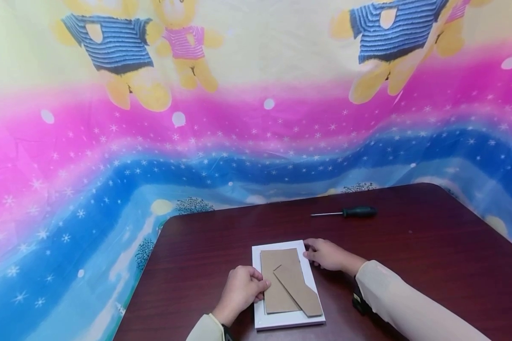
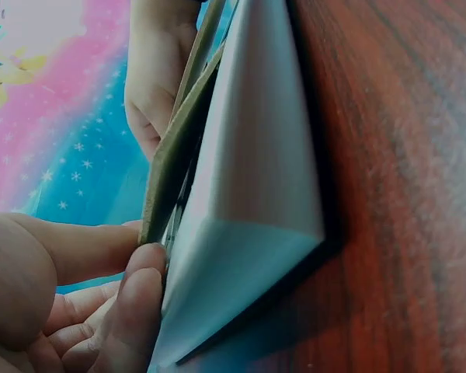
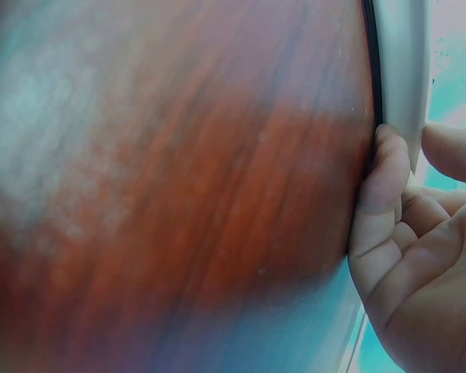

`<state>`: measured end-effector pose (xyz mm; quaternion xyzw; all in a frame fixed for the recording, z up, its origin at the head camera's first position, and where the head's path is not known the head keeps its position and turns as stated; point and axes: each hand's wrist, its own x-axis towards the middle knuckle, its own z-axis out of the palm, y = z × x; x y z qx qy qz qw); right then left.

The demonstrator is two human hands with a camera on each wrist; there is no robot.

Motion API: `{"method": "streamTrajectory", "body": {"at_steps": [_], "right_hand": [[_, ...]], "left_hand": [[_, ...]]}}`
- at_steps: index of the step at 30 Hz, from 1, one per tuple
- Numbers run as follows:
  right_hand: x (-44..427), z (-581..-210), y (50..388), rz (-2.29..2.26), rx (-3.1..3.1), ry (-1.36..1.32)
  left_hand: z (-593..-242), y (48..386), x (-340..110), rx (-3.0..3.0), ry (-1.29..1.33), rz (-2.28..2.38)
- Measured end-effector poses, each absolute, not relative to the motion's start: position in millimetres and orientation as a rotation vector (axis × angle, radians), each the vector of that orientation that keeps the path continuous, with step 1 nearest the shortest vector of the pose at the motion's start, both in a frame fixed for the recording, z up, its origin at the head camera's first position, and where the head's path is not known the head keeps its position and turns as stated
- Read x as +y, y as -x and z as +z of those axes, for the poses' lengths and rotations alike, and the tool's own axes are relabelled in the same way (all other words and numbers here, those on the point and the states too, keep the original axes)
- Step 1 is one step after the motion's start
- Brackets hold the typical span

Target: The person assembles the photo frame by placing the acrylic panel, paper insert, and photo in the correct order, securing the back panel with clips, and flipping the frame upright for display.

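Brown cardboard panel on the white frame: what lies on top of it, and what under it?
A brown cardboard strip slants across its top. The white frame lies under the panel, its rim showing around. What the panel covers inside cannot be made out.

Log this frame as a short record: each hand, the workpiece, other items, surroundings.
left hand: pinches the left edge of a thin brown cardboard panel
right hand: holds the far right corner of a white rectangular frame
workpiece: the panel lies over the frame, its edge lifted slightly in the left wrist view; an angled brown cardboard strip lies diagonally across it
tool: screwdriver with dark handle and metal shaft, beyond the frame, untouched
surface: dark red-brown wood-grain table
background: colourful bear-print sheet
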<state>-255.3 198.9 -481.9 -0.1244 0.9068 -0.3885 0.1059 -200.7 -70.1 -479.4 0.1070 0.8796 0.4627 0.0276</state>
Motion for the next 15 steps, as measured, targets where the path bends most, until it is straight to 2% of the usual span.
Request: {"method": "streamTrajectory", "body": {"at_steps": [15], "right_hand": [[198.6,-481.9,256.1,-1.137,2.674,0.369]], "left_hand": [[-476.6,201.2,-68.6,2.807,-0.323,1.318]]}}
